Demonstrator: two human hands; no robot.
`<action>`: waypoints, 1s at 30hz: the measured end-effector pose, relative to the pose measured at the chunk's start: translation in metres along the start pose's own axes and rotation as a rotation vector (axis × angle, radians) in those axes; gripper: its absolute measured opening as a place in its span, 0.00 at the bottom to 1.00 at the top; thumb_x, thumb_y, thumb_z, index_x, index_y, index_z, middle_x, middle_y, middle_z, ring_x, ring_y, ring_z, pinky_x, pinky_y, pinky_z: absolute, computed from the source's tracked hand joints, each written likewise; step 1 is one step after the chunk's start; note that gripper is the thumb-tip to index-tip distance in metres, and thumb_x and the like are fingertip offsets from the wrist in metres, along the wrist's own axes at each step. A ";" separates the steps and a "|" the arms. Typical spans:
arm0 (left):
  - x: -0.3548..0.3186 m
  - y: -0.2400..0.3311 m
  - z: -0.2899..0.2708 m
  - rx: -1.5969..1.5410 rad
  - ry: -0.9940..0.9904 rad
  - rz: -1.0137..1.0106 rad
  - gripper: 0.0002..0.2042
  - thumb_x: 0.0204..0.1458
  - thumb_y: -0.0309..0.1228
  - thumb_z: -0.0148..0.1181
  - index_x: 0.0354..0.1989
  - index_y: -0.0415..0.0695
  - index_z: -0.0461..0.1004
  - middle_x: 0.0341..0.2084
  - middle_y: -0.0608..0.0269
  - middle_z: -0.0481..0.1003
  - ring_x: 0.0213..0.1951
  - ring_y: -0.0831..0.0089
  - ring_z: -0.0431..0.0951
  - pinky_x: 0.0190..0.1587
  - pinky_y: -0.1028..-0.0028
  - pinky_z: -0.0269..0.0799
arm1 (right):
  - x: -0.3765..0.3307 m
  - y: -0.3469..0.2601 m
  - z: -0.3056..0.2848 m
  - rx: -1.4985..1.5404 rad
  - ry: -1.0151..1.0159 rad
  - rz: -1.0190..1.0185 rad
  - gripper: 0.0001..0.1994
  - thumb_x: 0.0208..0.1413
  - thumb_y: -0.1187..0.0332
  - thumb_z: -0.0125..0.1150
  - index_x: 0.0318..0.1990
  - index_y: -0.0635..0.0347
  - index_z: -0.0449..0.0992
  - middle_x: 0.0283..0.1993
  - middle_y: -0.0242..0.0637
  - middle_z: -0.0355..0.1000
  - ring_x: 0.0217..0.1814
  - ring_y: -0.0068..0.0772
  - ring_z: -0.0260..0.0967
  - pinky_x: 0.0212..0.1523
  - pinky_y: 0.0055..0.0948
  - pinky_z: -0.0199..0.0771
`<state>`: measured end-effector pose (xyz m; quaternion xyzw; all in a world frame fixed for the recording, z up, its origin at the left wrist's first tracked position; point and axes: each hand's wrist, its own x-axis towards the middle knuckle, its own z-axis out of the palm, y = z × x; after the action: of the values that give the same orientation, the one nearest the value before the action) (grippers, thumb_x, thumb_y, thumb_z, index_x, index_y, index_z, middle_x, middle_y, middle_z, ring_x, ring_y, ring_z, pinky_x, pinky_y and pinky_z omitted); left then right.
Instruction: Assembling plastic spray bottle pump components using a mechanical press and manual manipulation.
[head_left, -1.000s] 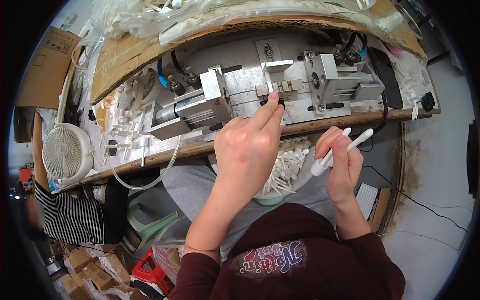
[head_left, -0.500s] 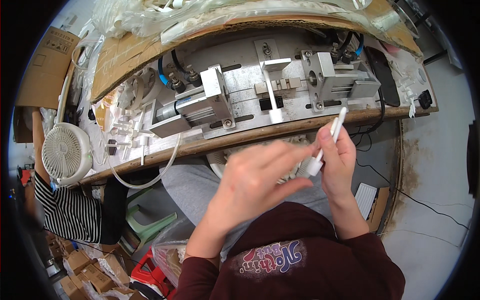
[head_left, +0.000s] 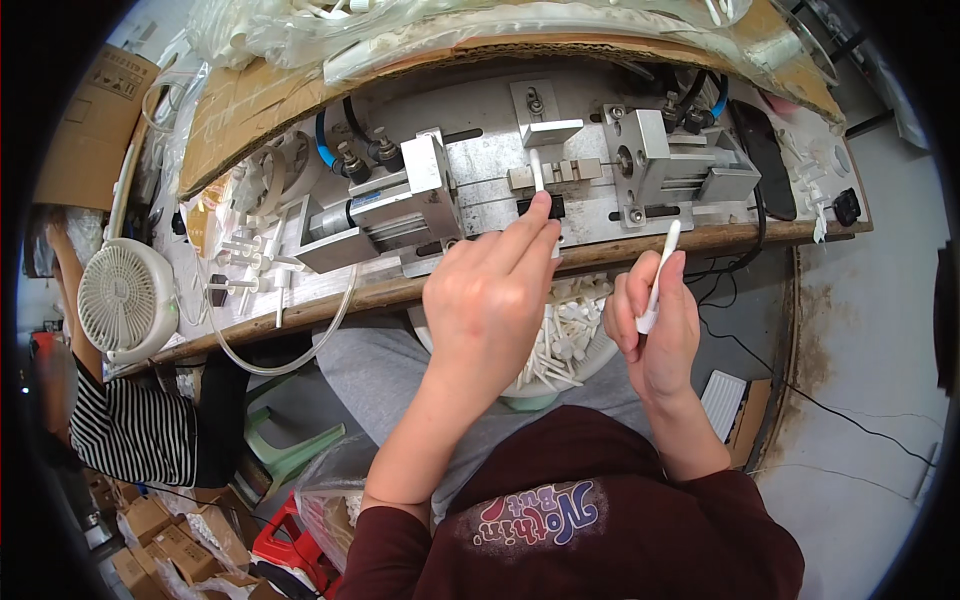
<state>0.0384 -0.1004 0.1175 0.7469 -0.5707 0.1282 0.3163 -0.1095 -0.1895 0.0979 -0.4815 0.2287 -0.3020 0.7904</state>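
Observation:
My left hand (head_left: 487, 300) reaches over the bench edge to the middle of a metal fixture. Its fingers are closed at the near end of a white plastic rod (head_left: 536, 168), which lies across a small notched metal block (head_left: 583, 168); the fingers hide that end. My right hand (head_left: 668, 340) is in front of the bench, wrapped round another white plastic rod (head_left: 665, 265) that points up and away. Below my hands, a bowl on my lap holds many loose white plastic rods (head_left: 558, 345).
Metal cylinder clamps flank the block, a left one (head_left: 430, 185) and a right one (head_left: 640, 150). Cardboard (head_left: 230, 125) arches over the back. A white fan (head_left: 125, 300) and loose white parts (head_left: 250, 265) are at left, a phone (head_left: 765, 160) at right. Another person in a striped sleeve (head_left: 130, 415) sits left.
My left hand has moved from beside my right hand up to the fixture, onto the rod there. My right hand has drawn slightly down and nearer, still holding its rod. The bowl is now uncovered.

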 end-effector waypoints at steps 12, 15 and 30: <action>0.010 0.001 -0.003 0.013 -0.039 -0.029 0.12 0.42 0.29 0.71 0.38 0.46 0.82 0.44 0.70 0.82 0.22 0.68 0.77 0.28 0.73 0.72 | 0.001 -0.001 -0.002 -0.501 0.076 -0.399 0.16 0.70 0.61 0.46 0.37 0.64 0.75 0.34 0.31 0.64 0.31 0.17 0.56 0.32 0.15 0.55; 0.011 -0.002 -0.003 0.007 -0.055 -0.015 0.13 0.43 0.29 0.70 0.40 0.46 0.82 0.46 0.69 0.81 0.23 0.68 0.77 0.28 0.72 0.73 | -0.003 -0.012 0.000 -0.570 0.046 -0.397 0.12 0.67 0.66 0.52 0.39 0.64 0.79 0.39 0.29 0.63 0.34 0.16 0.56 0.34 0.15 0.55; 0.009 0.016 -0.050 -0.432 0.130 0.084 0.22 0.34 0.23 0.77 0.44 0.40 0.82 0.35 0.58 0.80 0.34 0.67 0.80 0.35 0.72 0.76 | 0.042 -0.068 0.023 -0.229 -0.322 -0.014 0.10 0.65 0.70 0.58 0.46 0.69 0.79 0.32 0.32 0.77 0.29 0.15 0.71 0.29 0.16 0.71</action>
<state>0.0347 -0.0788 0.1662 0.6275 -0.5939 0.0642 0.4994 -0.0821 -0.2280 0.1660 -0.6121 0.1286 -0.1986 0.7546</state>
